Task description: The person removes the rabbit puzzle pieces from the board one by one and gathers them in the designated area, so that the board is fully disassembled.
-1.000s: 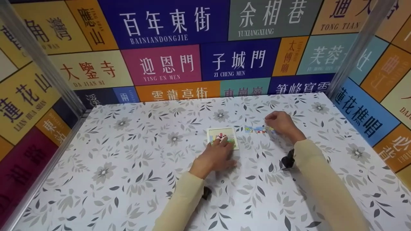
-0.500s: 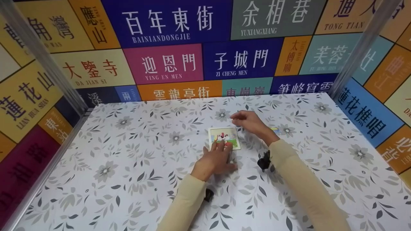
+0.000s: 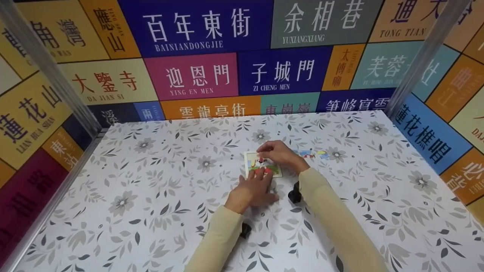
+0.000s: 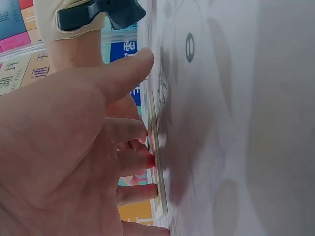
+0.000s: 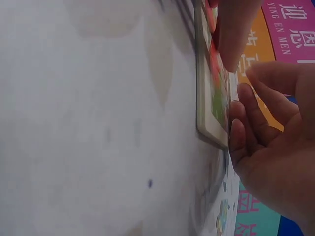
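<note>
A small square jigsaw puzzle board (image 3: 246,163) with a pale rim lies flat on the table. It bears a cartoon animal in white and red above a green strip. My left hand (image 3: 247,190) rests its fingertips on the board's near part, fingers extended, thumb apart. In the left wrist view the board's edge (image 4: 160,184) shows beneath those fingertips. My right hand (image 3: 281,154) is over the far right corner of the board, its fingers bent and thumb close to the index finger. Whether a piece sits between those fingertips is hidden.
Several loose colourful pieces (image 3: 308,153) lie right of the board, partly behind the right hand; a yellow and blue one (image 3: 323,153) is outermost. A white floral cloth (image 3: 151,200) covers the table. Panels with street names (image 3: 204,30) rise at the back and sides.
My right hand has moved left from the loose pieces, passed above the board's far right side, then come down and nearer to its corner. The left hand has stayed on the board.
</note>
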Tool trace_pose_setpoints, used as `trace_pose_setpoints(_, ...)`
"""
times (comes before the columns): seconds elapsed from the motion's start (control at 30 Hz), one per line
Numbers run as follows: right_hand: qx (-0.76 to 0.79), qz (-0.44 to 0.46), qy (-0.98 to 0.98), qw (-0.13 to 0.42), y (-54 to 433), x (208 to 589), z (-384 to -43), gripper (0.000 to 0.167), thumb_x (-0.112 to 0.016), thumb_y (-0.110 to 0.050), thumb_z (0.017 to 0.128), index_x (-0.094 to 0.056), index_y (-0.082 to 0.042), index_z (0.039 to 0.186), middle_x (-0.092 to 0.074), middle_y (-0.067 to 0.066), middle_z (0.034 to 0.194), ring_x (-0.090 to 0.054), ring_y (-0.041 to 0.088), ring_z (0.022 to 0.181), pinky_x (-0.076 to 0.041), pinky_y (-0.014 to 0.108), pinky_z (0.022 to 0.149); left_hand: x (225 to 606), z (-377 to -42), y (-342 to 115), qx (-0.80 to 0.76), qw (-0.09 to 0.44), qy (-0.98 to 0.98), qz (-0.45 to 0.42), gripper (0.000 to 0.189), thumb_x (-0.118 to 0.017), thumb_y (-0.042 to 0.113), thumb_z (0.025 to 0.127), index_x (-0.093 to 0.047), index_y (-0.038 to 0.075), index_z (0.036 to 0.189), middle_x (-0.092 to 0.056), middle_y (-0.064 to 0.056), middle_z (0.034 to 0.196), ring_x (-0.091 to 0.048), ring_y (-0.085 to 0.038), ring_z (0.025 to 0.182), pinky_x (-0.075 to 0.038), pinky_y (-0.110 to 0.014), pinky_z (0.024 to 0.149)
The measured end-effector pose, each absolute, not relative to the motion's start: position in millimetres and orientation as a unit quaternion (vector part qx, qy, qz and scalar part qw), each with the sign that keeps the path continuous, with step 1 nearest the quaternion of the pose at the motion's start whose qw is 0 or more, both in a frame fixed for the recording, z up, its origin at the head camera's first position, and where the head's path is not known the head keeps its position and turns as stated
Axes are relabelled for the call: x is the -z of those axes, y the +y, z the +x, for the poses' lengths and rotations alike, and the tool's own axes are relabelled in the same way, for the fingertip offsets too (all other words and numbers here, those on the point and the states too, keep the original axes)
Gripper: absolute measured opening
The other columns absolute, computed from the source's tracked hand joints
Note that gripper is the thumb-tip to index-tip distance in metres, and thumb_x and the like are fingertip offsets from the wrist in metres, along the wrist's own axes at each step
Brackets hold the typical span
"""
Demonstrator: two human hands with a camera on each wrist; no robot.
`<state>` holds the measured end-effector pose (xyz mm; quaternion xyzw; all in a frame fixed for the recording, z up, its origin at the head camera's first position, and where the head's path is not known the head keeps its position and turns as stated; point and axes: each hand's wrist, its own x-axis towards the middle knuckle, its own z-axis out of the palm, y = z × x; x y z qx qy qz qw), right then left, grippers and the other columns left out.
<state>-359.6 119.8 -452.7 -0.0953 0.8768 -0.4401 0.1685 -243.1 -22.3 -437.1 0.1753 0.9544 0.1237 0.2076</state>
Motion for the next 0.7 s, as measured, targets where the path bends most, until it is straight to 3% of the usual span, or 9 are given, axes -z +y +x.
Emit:
trace_pose_setpoints(0.17,0.435,-0.119,0.875,0.176,117.6,455.8,-357.7,0.026,-0.058,-0.015,0.101,-0.070,-0.007,0.122,-0.069,0.014,0.119,-0.066,0.023,0.105,-0.049,0.041,0.102,437.7,-242.5,-22.7,-0.118,0.204,0.956,0.176,0.080,-0.055,0.053,0.098,-0.019,0.020,0.162,-0.012,-0.009,0.170,-0.010,-0.030,0.158,-0.018,-0.063,0.123)
trace_pose_setpoints(0.47,0.390,-0.157,0.890,0.174,115.6,456.2,-355.8,0.026,-0.055,-0.010,0.100,-0.070,-0.005,0.121,-0.069,0.015,0.123,-0.063,0.025,0.109,-0.049,0.043,0.103,436.3,-239.5,-25.1,-0.117,0.164,0.960,0.194,0.076,-0.060,0.048,0.097,-0.028,0.017,0.159,-0.025,-0.011,0.166,-0.022,-0.031,0.154,-0.027,-0.063,0.119)
trace_pose_setpoints(0.7,0.369,-0.168,0.896,0.182,118.5,455.9,-357.1,0.024,-0.056,-0.010,0.099,-0.071,-0.005,0.117,-0.069,0.014,0.121,-0.059,0.023,0.107,-0.048,0.042,0.103,436.8,-240.3,-23.0,-0.120,0.173,0.959,0.191,0.077,-0.059,0.047,0.098,-0.026,0.016,0.160,-0.022,-0.011,0.168,-0.020,-0.032,0.155,-0.024,-0.063,0.120)
